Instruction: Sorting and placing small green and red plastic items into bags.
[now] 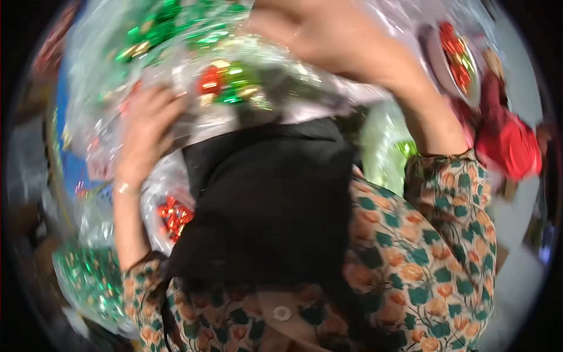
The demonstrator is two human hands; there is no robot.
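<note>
1. The person holds up a big clear crinkled plastic bag point(234, 100), filled with shiny red and green foil gift bows point(226, 82). It covers the far part of the view, in front of the chest, between both hands.
2. The left hand point(143, 132) presses flat against the left side of the bag, fingers spread and only lightly curled; it supports the bag more than it grips it.
3. The right hand point(328, 35) is at the far top of the bag, fingers bent down over the plastic. It seems closed on the film, but the picture is blurred, so the exact grip cannot be told.
4. To do this well, it is probably better to keep the left palm under the weight and pinch the thin film firmly with the right hand, because smooth plastic can slip.
5. A black cloth point(270, 199) hangs near, over the flowered orange and green sleeves point(422, 252).
6. On the right lie a red fabric piece point(510, 146) and a round plate with red bows point(457, 56) on a pale surface point(522, 88).
7. The rest of the room is too blurred to tell.
</note>
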